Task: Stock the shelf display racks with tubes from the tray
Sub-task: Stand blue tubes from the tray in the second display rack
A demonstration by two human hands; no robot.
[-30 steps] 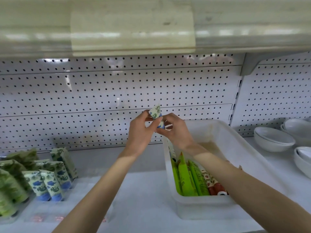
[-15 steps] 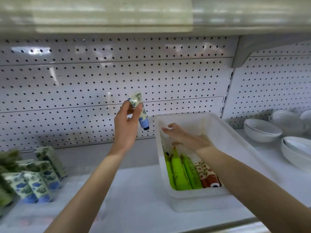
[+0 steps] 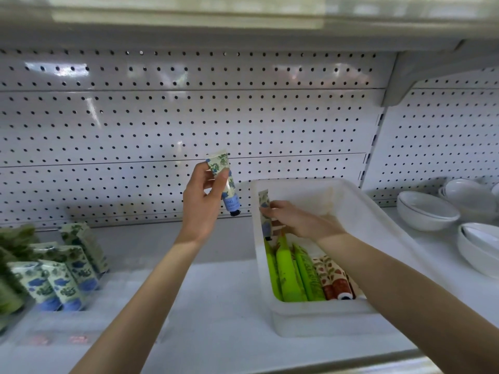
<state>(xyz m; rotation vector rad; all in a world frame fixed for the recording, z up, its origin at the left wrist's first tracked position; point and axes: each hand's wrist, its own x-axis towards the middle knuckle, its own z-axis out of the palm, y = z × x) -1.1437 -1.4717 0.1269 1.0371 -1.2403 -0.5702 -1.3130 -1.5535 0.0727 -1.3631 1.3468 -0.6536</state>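
My left hand (image 3: 204, 201) holds a blue-flowered tube (image 3: 225, 182) up in front of the pegboard, cap pointing down, left of the tray. My right hand (image 3: 294, 218) is inside the white plastic tray (image 3: 378, 225) and pinches a second blue-flowered tube (image 3: 264, 209) standing against the tray's left wall. Below it in the tray lie green tubes (image 3: 289, 276) and red-patterned tubes (image 3: 334, 276). At the far left, the clear display rack (image 3: 62, 317) holds upright blue-flowered tubes (image 3: 62, 282) and green ones.
White bowls (image 3: 426, 210) are stacked on the shelf to the right of the tray. A perforated white back panel (image 3: 189, 117) runs behind everything. An upper shelf edge (image 3: 243, 20) overhangs. Bare white shelf surface (image 3: 216, 306) lies between rack and tray.
The hands separated: my left hand took the tube and moved left with it, while my right hand dropped into the tray and took hold of another blue-flowered tube.
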